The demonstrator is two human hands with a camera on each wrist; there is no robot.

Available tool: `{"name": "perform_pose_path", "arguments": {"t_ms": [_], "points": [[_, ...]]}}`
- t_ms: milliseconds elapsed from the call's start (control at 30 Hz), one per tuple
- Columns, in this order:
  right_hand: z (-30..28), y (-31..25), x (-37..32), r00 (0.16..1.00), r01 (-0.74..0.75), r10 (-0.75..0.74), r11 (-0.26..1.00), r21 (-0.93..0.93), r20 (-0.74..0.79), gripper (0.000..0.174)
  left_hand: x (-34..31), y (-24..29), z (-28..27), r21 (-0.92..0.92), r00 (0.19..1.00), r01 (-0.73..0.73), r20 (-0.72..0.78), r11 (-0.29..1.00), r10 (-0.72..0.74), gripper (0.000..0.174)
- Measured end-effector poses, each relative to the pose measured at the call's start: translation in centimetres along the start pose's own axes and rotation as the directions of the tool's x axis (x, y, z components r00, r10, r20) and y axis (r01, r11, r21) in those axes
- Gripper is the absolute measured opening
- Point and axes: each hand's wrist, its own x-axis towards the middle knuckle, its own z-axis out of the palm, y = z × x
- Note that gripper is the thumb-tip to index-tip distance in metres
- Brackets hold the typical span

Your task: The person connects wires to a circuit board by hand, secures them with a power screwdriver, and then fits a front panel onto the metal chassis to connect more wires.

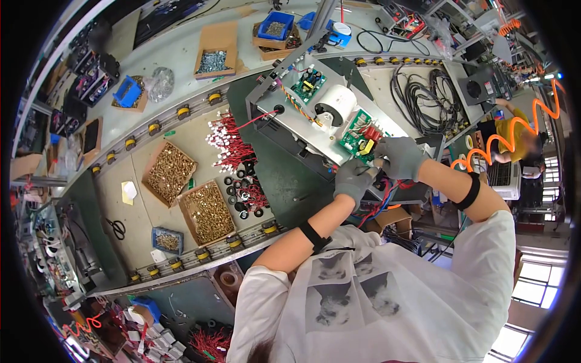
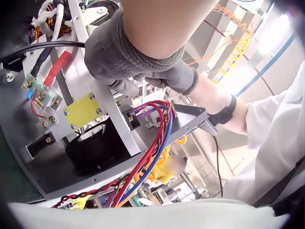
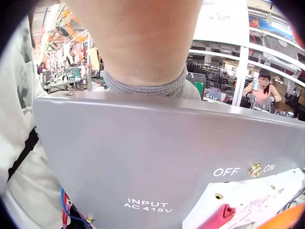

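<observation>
Head view: left hand (image 1: pixel 354 179), right hand (image 1: pixel 399 157) close together over wires (image 1: pixel 380 198); cannot tell either grip.

Bright, even factory light; fisheye bending with dark corners; window glare at lower right; wrist-view foregrounds blurred.

A long grey workbench (image 1: pixel 181 42) with roller rails (image 1: pixel 181 112) fills the workshop — cardboard boxes of brass screws (image 1: pixel 169 173) sit on it. Daylight enters by windows (image 1: pixel 532 290) — an orange coiled hose (image 1: pixel 513 126) hangs nearby.
</observation>
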Motion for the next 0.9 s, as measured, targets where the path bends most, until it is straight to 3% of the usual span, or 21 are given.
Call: {"name": "perform_pose_path", "arguments": {"t_ms": [133,200,333,400,467,533,567,633,733,767,900], "points": [[0.1,0.2,-0.2,1.000,-0.009,0.009,1.000,0.001,-0.012,0.019,-0.1,0.0,-0.2,0.005,1.000,-0.008,0.015,1.000,0.008,0.011],[-0.1,0.6,-0.1,1.000,-0.007,0.008,0.997,0.080,-0.017,0.020,0.5,-0.9,-0.2,-0.155,0.998,-0.044,0.039,0.987,0.050,0.011],[0.4,0.0,-0.5,0.998,-0.014,0.018,0.997,0.070,-0.059,0.021,0.2,-0.8,0.0,-0.145,0.998,-0.020,0.057,0.989,0.028,0.010],[-0.5,-0.8,-0.3,1.000,-0.018,0.018,1.000,-0.013,-0.021,0.022,0.3,-0.3,0.0,0.093,0.998,-0.069,0.007,0.993,0.069,0.010],[-0.5,-1.2,-0.2,0.999,0.005,-0.007,0.999,-0.042,-0.043,0.022,0.3,-0.4,0.1,0.114,0.997,-0.073,0.006,0.991,0.073,0.009],[-0.8,-1.7,-0.2,0.998,-0.068,0.069,0.996,-0.054,0.002,0.021,0.3,-0.6,0.2,-0.102,0.998,-0.060,0.028,0.993,0.063,0.008],[-0.7,-1.9,-0.2,0.998,-0.067,0.067,0.996,-0.054,0.000,0.021,0.2,-0.9,0.3,-0.101,0.998,-0.061,0.027,0.993,0.064,0.008],[-0.6,-2.2,0.4,0.995,-0.084,0.088,0.993,-0.086,0.047,0.020,0.2,-0.7,0.2,0.165,0.975,-0.208,-0.048,0.964,0.218,0.013],[-1.3,-2.3,1.1,0.973,-0.156,0.155,0.988,-0.007,0.171,0.019,-0.7,0.9,0.0,0.196,0.984,-0.174,0.012,0.965,0.175,0.012],[-1.0,-1.6,1.4,0.963,-0.192,0.184,0.981,0.022,0.199,0.021,1.3,-2.5,-0.1,0.219,0.972,-0.231,0.021,0.948,0.233,0.014],[-0.7,0.0,1.5,0.975,-0.116,0.104,0.992,0.049,0.197,0.021,1.0,-1.5,-0.1,0.204,0.985,-0.174,0.054,0.963,0.166,0.016]]}}
